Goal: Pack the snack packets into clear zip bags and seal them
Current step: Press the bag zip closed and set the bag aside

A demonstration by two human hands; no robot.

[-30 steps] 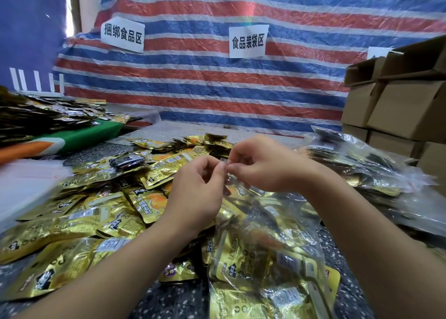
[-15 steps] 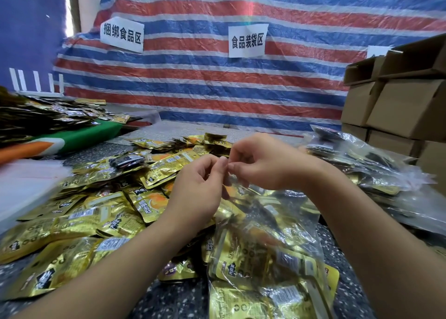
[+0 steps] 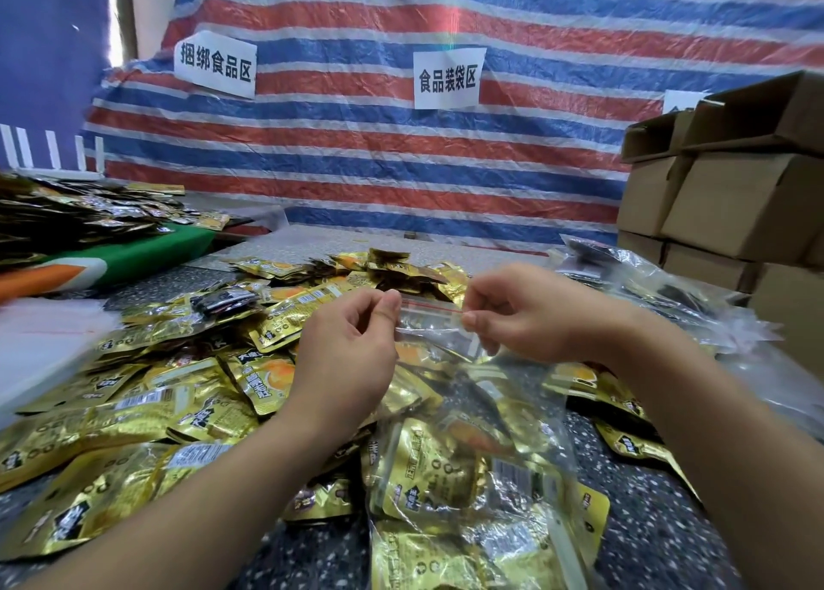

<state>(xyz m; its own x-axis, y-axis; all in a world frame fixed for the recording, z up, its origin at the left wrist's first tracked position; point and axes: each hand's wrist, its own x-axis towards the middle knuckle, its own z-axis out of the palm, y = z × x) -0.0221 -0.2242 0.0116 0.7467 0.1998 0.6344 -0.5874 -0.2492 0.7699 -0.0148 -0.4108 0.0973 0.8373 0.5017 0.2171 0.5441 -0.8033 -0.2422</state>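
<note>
A clear zip bag [image 3: 472, 415] with a red strip along its top hangs between my hands, filled with gold snack packets [image 3: 428, 469]. My left hand [image 3: 348, 353] pinches the left end of the zip strip [image 3: 430, 307] with thumb and forefinger. My right hand [image 3: 521, 313] pinches the strip's right end. The strip is stretched level between them. A heap of loose gold snack packets [image 3: 147, 393] covers the speckled table [image 3: 646, 513] to the left and behind the bag.
Filled clear bags [image 3: 660, 295] are piled at the right, in front of stacked cardboard boxes [image 3: 731, 197]. A second heap of packets [image 3: 76, 214] lies on a green cloth at far left. A striped tarp [image 3: 401, 152] with paper signs closes the back.
My hands have moved apart along the bag's top. They were pinched together at its middle; now the zip strip shows stretched between them.
</note>
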